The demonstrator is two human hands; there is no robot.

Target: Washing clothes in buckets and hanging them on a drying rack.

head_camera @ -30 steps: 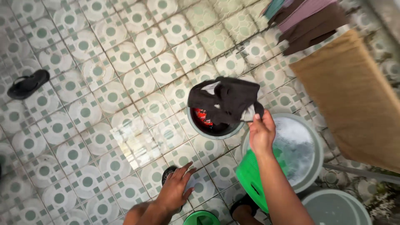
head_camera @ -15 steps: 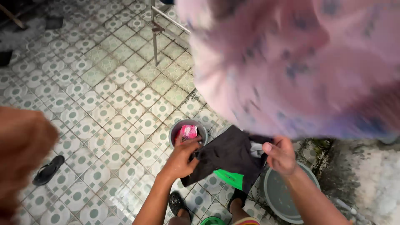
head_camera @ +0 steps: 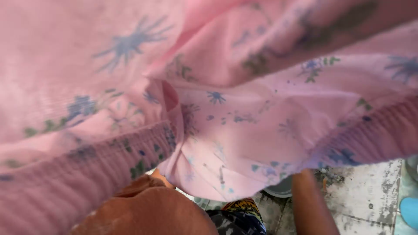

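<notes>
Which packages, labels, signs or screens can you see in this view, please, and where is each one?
None: no package, label, sign or screen shows.
A pink flowered cloth hangs close to the camera and fills nearly the whole view.
Below it only a forearm, a patterned garment and stained concrete floor show.

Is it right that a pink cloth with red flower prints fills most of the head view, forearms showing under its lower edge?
Not quite: the prints on the pink cloth are blue with some green, not red. The head view shows it. The rest holds: it fills most of the frame, with the forearms below its edge.
</notes>
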